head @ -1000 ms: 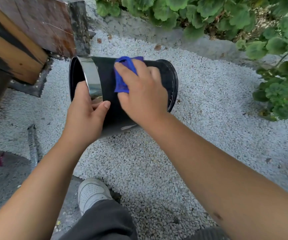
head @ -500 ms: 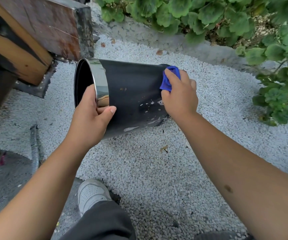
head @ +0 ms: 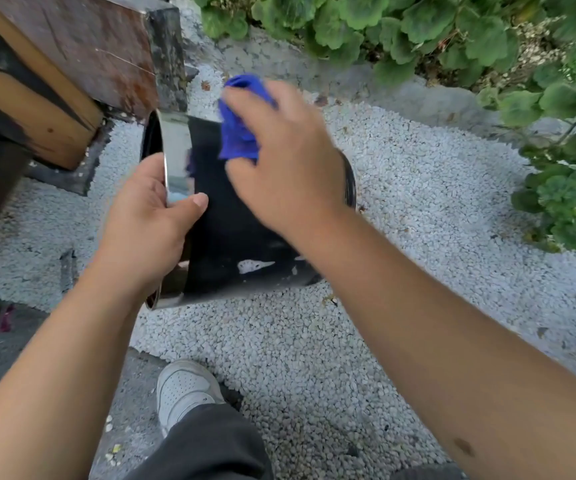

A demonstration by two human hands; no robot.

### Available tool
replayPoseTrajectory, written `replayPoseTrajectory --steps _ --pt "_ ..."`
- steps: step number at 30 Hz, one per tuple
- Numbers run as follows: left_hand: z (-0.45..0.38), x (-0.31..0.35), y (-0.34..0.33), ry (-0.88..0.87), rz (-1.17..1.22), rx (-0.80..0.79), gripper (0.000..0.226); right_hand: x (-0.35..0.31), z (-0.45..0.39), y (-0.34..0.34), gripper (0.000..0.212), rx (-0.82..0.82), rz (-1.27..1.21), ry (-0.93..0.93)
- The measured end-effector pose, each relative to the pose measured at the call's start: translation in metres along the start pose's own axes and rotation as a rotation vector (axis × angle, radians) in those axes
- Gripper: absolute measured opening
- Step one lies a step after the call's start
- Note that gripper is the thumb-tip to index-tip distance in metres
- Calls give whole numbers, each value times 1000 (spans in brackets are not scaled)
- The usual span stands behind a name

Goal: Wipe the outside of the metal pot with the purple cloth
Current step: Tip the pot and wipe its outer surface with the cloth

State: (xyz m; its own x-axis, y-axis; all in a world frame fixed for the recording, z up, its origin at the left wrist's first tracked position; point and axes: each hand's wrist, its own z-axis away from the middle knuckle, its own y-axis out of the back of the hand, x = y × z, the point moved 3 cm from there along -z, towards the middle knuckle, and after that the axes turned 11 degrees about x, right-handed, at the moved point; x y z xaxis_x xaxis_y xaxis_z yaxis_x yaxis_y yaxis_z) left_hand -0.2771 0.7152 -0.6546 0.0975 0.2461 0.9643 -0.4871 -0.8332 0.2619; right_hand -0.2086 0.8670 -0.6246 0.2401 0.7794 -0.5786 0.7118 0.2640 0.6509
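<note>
**A:** What does the head view show?

**B:** A person holds a pot (head: 231, 230) on its side above white gravel (head: 418, 209). Its mouth points left, its base right. The wall is black, with a shiny metal band around the rim and pale scuffs low on the side.

**A:** Anything in the pot?

**B:** The inside is dark from this angle; contents cannot be made out.

**A:** And the hands?

**B:** The left hand (head: 148, 223) grips the rim, thumb lying across the metal band on the outside, fingers hidden inside the mouth. The right hand (head: 286, 157) clutches a bunched cloth (head: 238, 126), blue-purple in colour, and presses it against the upper part of the black wall, close to the band. That hand is blurred.

**A:** Any brand, label or writing?

**B:** None that can be read on pot or cloth.

**A:** What surrounds them?

**B:** A weathered wooden beam (head: 54, 64) with dark stains stands upper left, just behind the pot's rim. Green leafy plants (head: 487, 39) line the top and right edges beyond a grey kerb. Below, a white shoe (head: 182, 389) and a dark trouser leg (head: 206, 448) sit where the gravel meets grey paving.
</note>
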Motion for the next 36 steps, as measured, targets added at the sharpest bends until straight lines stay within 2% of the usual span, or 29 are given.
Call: replayPoseTrajectory --steps 3,5,9,12,16,18,23,27,31,33,36 --pt "-1 -2 -6 -57 -55 11 36 -21 29 -19 57 -175 84 76" --pt "3 -6 -7 -98 -135 48 35 -18 39 -23 57 -159 145 80" --pt "13 -12 -13 -120 -210 85 57 -5 34 -25 57 -113 136 36" --pt "12 -9 -18 -186 -266 100 63 19 32 -24 54 -122 166 -52" --pt "10 -15 -17 -270 -602 142 90 65 35 -22 52 -152 215 -192" --pt "12 -15 -18 -304 -658 159 97 87 37 -21 52 -170 232 -264" --pt "12 -9 -25 -416 -727 110 96 125 45 -18 53 -199 275 -381" --pt "9 -7 -28 -431 -756 99 93 136 36 -16 53 -249 215 -396" --pt "9 -10 -23 -430 -727 101 90 107 22 -9 53 -101 90 -441" --pt "10 -12 -19 -460 -652 88 87 63 20 -11 54 -44 -12 -333" --pt "10 -13 -18 -497 -544 55 91 -1 29 -20 56 -64 -22 -38"
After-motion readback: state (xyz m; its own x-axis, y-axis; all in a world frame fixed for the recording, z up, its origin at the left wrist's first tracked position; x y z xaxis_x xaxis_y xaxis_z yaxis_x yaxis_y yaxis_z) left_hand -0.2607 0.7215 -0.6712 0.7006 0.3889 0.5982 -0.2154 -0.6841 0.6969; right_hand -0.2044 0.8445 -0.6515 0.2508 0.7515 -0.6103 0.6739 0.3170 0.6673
